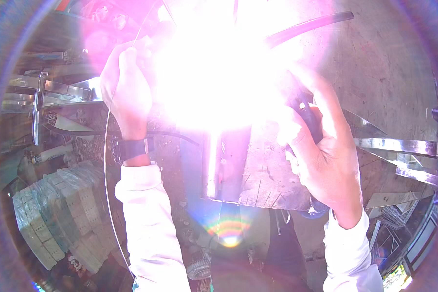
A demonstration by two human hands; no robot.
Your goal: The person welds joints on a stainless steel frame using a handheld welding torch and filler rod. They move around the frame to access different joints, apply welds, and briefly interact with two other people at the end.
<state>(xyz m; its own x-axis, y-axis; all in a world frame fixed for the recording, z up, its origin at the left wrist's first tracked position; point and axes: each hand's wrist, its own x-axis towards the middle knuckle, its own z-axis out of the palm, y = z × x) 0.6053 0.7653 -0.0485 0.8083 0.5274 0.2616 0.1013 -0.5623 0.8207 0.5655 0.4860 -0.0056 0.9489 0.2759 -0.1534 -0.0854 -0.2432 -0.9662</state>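
Observation:
A blinding white-pink welding glare [219, 73] fills the upper middle and hides whatever lies under it. My left hand [126, 85] is closed around a thin filler wire [106, 160] that curves down past my wrist, which bears a dark watch. My right hand [321, 155] grips the black handle of a welding torch [309, 119], whose head vanishes into the glare. A black cable [311, 25] arcs away from the glare to the upper right. Both hands sit over a scratched metal table [272, 180]. A shiny steel tube [216, 165] stands at its near edge.
Polished steel bars [399, 146] stick out at the right. Curved shiny steel pieces [48, 92] lie at the left. Wrapped stacks of pale blocks [58, 214] sit on the floor at lower left. A lens flare glows below the table's near edge.

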